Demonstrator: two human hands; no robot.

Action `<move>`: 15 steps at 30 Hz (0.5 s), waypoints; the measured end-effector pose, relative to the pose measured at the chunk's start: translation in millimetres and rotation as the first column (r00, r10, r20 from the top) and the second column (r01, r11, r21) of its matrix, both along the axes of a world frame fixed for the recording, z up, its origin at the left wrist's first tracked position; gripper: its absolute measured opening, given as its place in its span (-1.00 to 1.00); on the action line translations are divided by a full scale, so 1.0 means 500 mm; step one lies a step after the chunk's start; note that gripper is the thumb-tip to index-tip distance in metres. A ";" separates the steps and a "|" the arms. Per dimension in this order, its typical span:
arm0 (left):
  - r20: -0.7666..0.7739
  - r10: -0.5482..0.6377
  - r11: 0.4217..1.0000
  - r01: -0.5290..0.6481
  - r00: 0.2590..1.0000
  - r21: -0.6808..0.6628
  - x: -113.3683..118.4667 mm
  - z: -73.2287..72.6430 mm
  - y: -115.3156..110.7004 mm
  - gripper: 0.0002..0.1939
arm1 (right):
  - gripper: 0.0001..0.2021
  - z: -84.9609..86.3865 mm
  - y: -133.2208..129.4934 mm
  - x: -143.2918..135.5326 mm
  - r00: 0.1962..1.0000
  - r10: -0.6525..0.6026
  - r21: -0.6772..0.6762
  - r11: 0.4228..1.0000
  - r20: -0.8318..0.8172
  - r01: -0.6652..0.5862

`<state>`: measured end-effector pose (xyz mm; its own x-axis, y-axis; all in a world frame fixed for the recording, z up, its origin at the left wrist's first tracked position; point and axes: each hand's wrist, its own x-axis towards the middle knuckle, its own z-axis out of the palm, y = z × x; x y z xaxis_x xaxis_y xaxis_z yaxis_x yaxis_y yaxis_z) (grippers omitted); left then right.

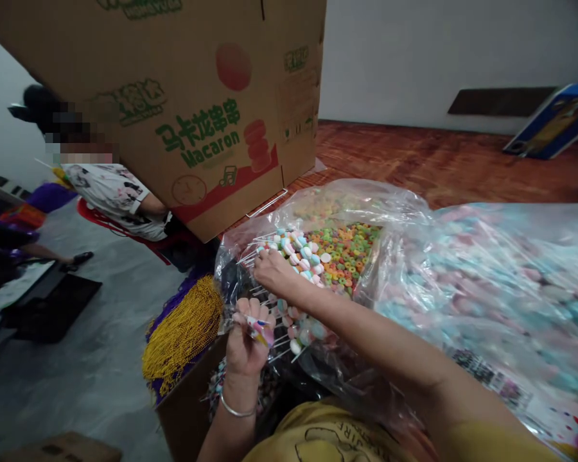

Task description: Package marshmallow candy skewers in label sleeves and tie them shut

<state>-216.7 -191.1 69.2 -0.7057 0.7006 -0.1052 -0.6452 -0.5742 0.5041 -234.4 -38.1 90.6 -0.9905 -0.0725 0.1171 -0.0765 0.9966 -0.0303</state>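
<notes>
My left hand (250, 337), with a metal bangle on the wrist, is closed round a small colourful wrapper (261, 332) near the bottom centre. Farther forward, my right hand (273, 271) reaches over the pile of candy sticks (302, 256), its fingers bent down at the white sticks. What its fingertips hold, if anything, is hidden. The pastel round candies lie in an open clear plastic bag (404, 240). Just beyond them are colourful ring-shaped pieces (349, 256) in the same area.
A tall cardboard box (197, 83) stands ahead. Bags of pink and blue sweets (486, 276) lie right. Gold bead strings (185, 327) hang at left, above another open box (187, 410) with more sticks. A seated person (108, 192) and another person's arm are at left.
</notes>
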 end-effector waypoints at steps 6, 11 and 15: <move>0.033 -0.026 1.000 0.026 0.999 0.004 0.006 0.001 0.006 -0.42 | -0.77 0.042 0.040 0.128 0.964 -0.169 -0.152 0.979 -0.207 0.139; 0.057 -0.079 0.997 0.078 0.995 0.021 0.020 -0.001 0.031 -0.43 | -0.80 0.007 0.083 0.304 0.823 -0.559 -0.869 0.451 -0.098 0.203; 0.088 -0.117 0.993 0.116 0.989 0.015 0.034 0.007 0.062 -0.45 | -0.62 -0.058 0.085 0.357 0.805 -0.564 -0.978 -0.191 0.184 0.090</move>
